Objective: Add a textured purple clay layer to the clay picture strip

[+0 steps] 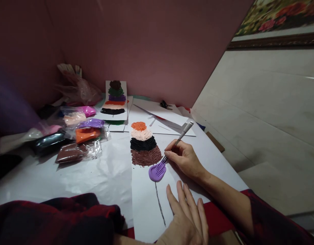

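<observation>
My right hand [184, 156] pinches a metal fork [184, 132] by the lower part of its handle. The tines press into a flat blob of purple clay [157, 173] on a white sheet of paper [144, 207]. Above the blob, the sheet carries textured bands: orange [138, 126], pale peach [141, 135], black [143, 144] and brown [146, 156]. A dark drawn line [159, 204] runs down from the purple. Spread flat on the sheet's lower right, my left hand [186, 216] has its fingers apart and holds nothing.
Clear packets of clay, such as brown [70, 153], orange [87, 135] and black [51, 141], lie at the left. A card with coloured bands [116, 117] leans at the back. Loose papers [177, 117] and keys [165, 104] sit behind my right hand, near the pink wall [146, 51].
</observation>
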`<action>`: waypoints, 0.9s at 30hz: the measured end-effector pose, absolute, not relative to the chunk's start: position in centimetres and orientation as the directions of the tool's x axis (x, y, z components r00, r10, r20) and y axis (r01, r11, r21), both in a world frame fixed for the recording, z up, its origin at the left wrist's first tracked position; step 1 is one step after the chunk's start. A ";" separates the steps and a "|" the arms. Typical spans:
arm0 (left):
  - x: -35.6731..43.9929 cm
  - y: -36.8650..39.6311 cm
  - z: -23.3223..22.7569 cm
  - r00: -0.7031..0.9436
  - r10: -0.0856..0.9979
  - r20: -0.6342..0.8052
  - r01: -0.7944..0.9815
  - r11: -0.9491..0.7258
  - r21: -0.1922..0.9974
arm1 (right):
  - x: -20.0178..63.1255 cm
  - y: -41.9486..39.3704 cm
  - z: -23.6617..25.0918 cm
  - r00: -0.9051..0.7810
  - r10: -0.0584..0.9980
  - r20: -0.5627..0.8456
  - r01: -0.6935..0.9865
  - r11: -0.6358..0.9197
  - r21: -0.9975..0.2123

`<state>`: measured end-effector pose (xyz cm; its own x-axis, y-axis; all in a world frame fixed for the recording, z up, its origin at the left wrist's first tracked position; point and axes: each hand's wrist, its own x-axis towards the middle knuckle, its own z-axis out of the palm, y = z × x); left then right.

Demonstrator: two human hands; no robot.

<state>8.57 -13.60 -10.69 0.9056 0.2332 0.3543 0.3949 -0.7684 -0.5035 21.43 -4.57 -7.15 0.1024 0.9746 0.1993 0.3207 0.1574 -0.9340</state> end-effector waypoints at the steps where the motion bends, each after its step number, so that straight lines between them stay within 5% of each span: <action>1: 8.6 -13.6 -10.7 0.907 0.232 0.351 0.393 -0.766 -0.509 | 21.4 -4.5 -7.2 0.105 0.973 0.203 0.318 0.161 -0.934; 15: 8.6 -13.4 -10.7 0.901 0.216 0.376 0.401 -0.746 -0.532 | 21.3 -4.8 -7.5 0.143 0.939 0.314 0.352 0.249 -0.902; 27: 8.6 -13.4 -11.0 0.906 0.203 0.372 0.389 -0.748 -0.537 | 20.5 -5.5 -6.8 0.256 0.888 0.381 0.215 0.332 -0.918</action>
<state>8.62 -13.36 -10.96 0.9057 0.2033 0.3721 0.3888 -0.7483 -0.5375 20.52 -5.48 -6.78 0.2564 0.8881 0.3814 0.2148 0.3324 -0.9184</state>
